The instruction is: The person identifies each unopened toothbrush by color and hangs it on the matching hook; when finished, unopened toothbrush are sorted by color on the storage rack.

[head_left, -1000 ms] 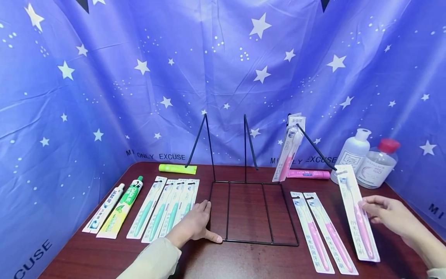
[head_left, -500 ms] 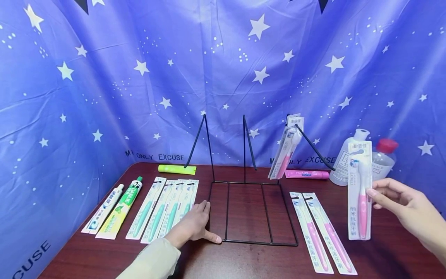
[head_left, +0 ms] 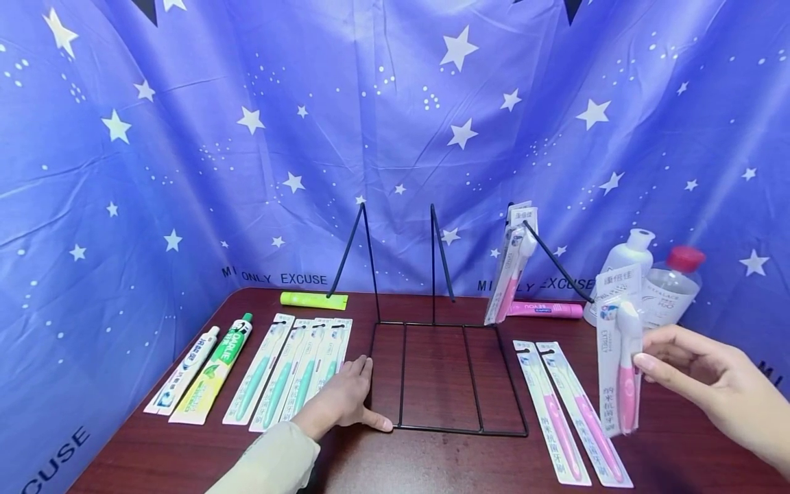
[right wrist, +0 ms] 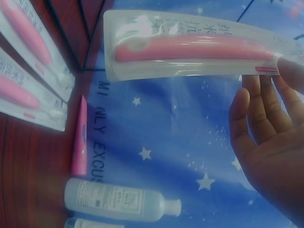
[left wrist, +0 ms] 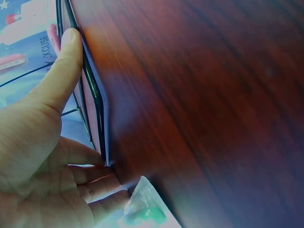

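My right hand (head_left: 703,377) pinches a packaged pink toothbrush (head_left: 627,394) by its side edge, between thumb and fingers. It hangs nearly upright above the table, hook-hole end up; in the right wrist view its pink handle (right wrist: 190,47) shows through clear plastic. My left hand (head_left: 342,398) rests at the front left corner of a black wire rack (head_left: 459,431), thumb stretched along the front wire and fingers by the left side. On the rack's right-hand arm hang packaged pink toothbrushes (head_left: 511,274). Two more pink toothbrush packs (head_left: 558,425) lie between rack and right hand.
Several packaged green toothbrushes (head_left: 253,384) lie left of the rack, beside two toothpaste tubes (head_left: 216,367). A yellow tube (head_left: 313,300) and a pink tube (head_left: 549,310) lie behind. A white bottle (head_left: 626,254) and a red-capped bottle (head_left: 675,288) stand back right. A starry curtain (head_left: 395,137) surrounds the table.
My right hand has lifted the toothbrush pack from a slanted pose near the table, turned it upright, then moved it slightly left and tilted it. The hanging packs swing slightly. My left hand stays put.
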### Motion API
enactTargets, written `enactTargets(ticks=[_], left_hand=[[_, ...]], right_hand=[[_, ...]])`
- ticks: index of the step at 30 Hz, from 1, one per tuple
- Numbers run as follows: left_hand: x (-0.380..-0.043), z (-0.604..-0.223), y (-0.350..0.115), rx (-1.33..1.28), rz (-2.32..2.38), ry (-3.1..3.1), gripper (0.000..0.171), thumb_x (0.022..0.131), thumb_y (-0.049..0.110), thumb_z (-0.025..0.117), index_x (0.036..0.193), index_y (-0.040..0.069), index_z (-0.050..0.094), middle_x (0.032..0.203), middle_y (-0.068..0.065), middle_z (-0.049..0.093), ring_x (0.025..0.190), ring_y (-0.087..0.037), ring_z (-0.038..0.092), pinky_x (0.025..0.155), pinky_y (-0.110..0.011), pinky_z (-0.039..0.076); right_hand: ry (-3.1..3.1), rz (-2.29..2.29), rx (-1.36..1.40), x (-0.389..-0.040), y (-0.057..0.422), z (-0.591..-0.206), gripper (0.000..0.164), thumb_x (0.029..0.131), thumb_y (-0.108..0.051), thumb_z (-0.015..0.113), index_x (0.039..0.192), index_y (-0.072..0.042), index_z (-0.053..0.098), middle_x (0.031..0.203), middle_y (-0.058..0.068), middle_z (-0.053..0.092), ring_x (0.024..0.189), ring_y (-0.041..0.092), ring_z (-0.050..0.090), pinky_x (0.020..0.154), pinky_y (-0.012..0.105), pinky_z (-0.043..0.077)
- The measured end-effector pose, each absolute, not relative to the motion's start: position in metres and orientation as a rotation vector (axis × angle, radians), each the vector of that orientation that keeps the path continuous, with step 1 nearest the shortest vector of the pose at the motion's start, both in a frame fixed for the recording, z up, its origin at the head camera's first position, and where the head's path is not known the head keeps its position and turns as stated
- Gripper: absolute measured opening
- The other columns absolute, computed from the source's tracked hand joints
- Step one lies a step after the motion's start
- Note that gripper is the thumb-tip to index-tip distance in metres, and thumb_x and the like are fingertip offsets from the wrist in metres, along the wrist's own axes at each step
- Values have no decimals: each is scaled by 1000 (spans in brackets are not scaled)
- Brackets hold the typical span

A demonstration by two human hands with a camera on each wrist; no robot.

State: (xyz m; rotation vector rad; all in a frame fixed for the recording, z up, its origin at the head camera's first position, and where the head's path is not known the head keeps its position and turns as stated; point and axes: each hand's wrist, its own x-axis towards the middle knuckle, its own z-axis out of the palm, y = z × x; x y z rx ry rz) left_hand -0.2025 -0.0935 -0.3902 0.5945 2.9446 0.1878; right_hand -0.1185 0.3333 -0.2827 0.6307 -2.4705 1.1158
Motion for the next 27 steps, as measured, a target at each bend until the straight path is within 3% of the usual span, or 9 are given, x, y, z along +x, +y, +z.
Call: enactTargets(ticks=[18, 27], left_hand=[[-202, -391, -94, 622, 174, 2952, 117, 58, 68, 67, 135, -11, 30, 140, -27, 29, 127, -37, 30, 101, -42, 30], [-202, -391, -95, 627, 184, 2959, 117, 58, 68, 67, 135, -12, 30, 140, -27, 29, 127, -37, 30, 101, -42, 30]], right_hand=[[-2459, 1111, 853, -119, 303, -276, 27, 82, 15, 53, 100, -4, 58, 85, 1, 61, 79, 10, 60, 67, 19, 47], [-2476, 1143, 740, -135, 290, -279, 18, 87, 5, 54, 100, -7, 59, 86, 3, 64, 80, 10, 62, 66, 21, 49]])
